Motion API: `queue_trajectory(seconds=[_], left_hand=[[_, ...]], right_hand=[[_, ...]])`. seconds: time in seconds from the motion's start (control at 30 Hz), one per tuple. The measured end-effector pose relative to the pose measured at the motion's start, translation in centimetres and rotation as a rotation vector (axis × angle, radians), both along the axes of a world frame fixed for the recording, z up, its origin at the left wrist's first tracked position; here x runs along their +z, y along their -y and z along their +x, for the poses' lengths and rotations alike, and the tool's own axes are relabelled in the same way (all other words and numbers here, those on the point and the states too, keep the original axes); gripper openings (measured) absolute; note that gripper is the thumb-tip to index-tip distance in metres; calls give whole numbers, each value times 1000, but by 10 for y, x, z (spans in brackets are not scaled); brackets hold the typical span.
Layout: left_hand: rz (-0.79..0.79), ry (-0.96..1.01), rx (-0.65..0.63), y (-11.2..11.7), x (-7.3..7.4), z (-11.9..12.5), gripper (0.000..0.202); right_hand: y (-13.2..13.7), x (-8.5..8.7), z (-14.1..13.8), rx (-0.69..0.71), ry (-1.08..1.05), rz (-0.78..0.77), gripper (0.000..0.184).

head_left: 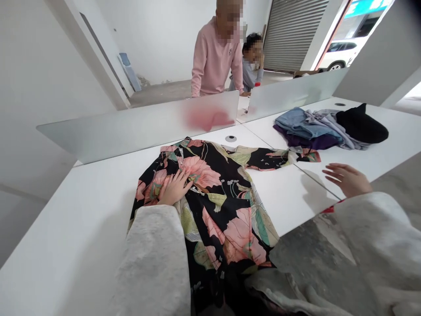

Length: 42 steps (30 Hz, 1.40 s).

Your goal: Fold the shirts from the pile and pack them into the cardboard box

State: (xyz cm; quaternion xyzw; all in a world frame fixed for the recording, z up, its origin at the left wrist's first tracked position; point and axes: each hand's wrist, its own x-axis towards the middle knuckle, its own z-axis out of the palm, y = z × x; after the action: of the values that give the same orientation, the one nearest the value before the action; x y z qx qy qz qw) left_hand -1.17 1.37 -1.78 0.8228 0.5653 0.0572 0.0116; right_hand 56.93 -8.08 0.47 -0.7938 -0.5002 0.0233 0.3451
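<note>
Floral garment (pixel 226 206) lies on white table (pixel 82 219) under flat, open left hand (pixel 174 188); right hand (pixel 348 177) hovers open, empty.

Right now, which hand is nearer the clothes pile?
Right. Right hand is over the table, just short of the clothes pile; left hand presses the floral dress, farther off.

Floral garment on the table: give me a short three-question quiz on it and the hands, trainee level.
1. True or false: the left hand lies flat on the floral garment.
2. The right hand is: A) gripping a sleeve; B) open, off the garment; C) under the garment.
3. What colour is the item at the right end of the clothes pile?
Key: 1 true; 2 B; 3 black.
</note>
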Motion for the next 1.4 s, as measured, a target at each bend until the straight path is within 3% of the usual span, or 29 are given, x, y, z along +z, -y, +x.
queue_trajectory(seconds=[0.1,0.23,0.33,0.43,0.53,0.63,0.7,0.77,0.87,0.93,1.0,1.1,1.23,1.3,1.4], left_hand=[[23,-10,-11,0,-2,-2,58],[38,-22,-17,2,-2,-4,57],[41,-16,-27,4,-1,-5,55],[16,24,-64,5,1,-3,54],[-27,72,-130,3,1,1,56],[-32,78,-167,2,0,6,58],[-23,76,-177,3,-1,9,58],[-25,88,-180,4,-3,14,58],[-58,135,-150,8,2,20,60],[-95,157,-154,11,13,22,58],[-150,161,-231,15,30,20,53],[-207,109,-280,24,62,6,39],[-212,-140,131,36,94,-25,39],[-288,-240,300,36,99,-42,37],[-371,-277,415,33,93,-64,33]], right_hand=[[-18,-8,-25,187,-145,-77,51],[-56,-16,-61,494,286,-175,53],[-79,-28,-58,651,457,-337,51],[-95,-32,-37,529,558,-437,52],[-105,-12,-41,429,694,-465,47],[-114,26,-100,617,774,-366,42],[-123,49,-166,783,770,-272,43],[-137,61,-240,999,741,-192,42],[-158,56,-343,1281,693,-103,43],[-172,42,-396,1321,692,-86,40],[-185,25,-434,1272,679,-55,39],[-204,0,-464,1125,601,-17,43],[-221,-28,-471,998,520,-84,54],[-225,-36,-470,995,517,-96,54],[-227,-37,-468,999,511,-104,55]])
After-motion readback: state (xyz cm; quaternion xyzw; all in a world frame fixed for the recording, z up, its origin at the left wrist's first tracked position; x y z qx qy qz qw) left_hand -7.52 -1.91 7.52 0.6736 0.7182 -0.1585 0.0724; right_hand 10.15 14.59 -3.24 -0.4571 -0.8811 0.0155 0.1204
